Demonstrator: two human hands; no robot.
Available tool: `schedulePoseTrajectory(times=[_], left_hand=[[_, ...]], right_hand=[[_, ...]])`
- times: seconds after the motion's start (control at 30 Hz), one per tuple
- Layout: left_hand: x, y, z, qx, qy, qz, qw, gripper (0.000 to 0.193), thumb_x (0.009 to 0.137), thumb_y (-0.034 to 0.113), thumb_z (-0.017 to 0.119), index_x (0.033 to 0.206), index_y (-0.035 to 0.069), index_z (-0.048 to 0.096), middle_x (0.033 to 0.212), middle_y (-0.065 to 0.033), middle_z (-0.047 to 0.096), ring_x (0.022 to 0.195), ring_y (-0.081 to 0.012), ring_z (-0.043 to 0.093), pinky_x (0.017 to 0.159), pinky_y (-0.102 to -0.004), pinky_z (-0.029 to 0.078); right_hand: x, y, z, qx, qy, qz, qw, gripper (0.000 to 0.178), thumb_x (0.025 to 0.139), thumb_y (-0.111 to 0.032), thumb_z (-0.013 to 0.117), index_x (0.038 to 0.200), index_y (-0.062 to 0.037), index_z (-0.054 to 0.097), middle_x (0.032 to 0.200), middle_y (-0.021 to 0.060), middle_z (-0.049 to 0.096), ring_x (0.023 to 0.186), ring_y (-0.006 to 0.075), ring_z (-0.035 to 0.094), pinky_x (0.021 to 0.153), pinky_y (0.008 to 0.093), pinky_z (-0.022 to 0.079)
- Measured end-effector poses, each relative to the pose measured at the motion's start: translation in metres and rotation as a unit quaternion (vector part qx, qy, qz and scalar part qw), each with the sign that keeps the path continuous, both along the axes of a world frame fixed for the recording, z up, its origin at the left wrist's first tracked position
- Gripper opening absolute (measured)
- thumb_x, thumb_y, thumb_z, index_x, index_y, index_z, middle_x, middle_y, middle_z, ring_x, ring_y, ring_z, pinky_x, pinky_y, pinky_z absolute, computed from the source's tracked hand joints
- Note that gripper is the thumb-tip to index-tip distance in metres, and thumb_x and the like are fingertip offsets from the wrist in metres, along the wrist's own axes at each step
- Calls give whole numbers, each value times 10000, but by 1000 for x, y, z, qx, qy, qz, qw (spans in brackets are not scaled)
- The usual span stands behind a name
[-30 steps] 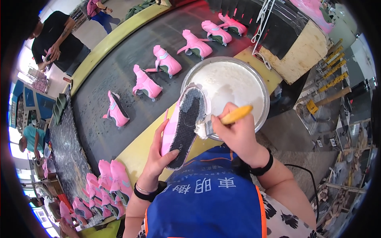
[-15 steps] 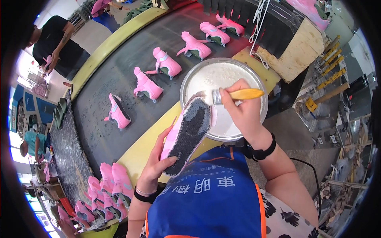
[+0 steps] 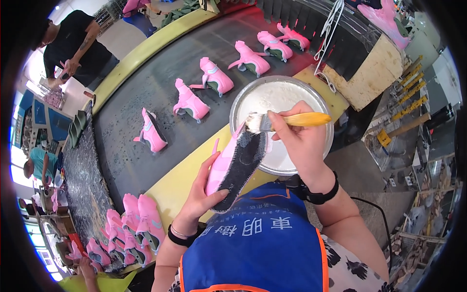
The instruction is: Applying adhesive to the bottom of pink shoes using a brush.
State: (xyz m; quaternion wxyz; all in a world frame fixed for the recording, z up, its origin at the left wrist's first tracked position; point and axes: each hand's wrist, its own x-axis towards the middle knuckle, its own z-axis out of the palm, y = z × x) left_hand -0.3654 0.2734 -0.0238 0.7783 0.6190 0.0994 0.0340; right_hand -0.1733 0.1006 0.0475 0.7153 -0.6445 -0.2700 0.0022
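My left hand (image 3: 202,191) is closed round the heel part of a pink shoe upper (image 3: 237,165), turned so its dark stitched bottom faces up. In my right hand (image 3: 302,141) is a flat paintbrush (image 3: 304,119) with a yellow handle and a metal band. Its whitish bristles touch the toe end of the bottom, where they hide the edge. Beneath the brush and the toe stands a round metal pan (image 3: 234,108) holding white liquid, partly covered by my right hand.
Several pink shoe uppers (image 3: 190,101) lie in a row along the dark conveyor belt (image 3: 160,73). More uppers (image 3: 141,219) stand clustered at the lower left. White cords (image 3: 327,41) hang near a wooden board (image 3: 372,73). Across the belt a person in black (image 3: 78,53) holds something pink.
The brush bristles have come down onto the toe end of the shoe's bottom from just beside it. The whole view has shifted slightly; both hands keep their holds.
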Motion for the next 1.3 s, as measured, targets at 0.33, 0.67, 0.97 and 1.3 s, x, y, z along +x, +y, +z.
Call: schedulePoseTrajectory(times=[0.33,0.67,0.97,1.3], left_hand=[[-5,1,-3,47,-4,25,999,920,794,155,754,1569,27,276,1491,-167,436,1392,-258,433,1163,-383,328],[-16,8,0,21,10,-36,999,955,751,165,740,1577,29,281,1508,-176,432,1405,-270,428,1180,-383,298],[-21,16,12,-66,34,-26,997,949,739,144,717,1580,35,289,1510,-168,452,1397,-252,448,1178,-361,293],[-58,54,-40,-222,-23,233,946,787,889,325,612,1579,133,287,1350,-180,589,1011,-271,701,795,-442,600]], right_hand=[[-41,2,-11,-109,15,79,991,271,913,-139,762,765,-20,569,608,41,618,531,82,576,502,270,430],[18,11,-4,-92,46,52,993,253,922,-97,715,751,-29,541,611,20,601,511,63,575,475,238,439],[7,11,-14,-10,-55,125,991,172,936,-53,714,850,-25,567,697,-11,585,618,31,561,537,216,426],[42,-54,-21,-73,1,-122,990,118,984,-60,628,898,-40,550,766,8,533,632,67,502,570,229,424]])
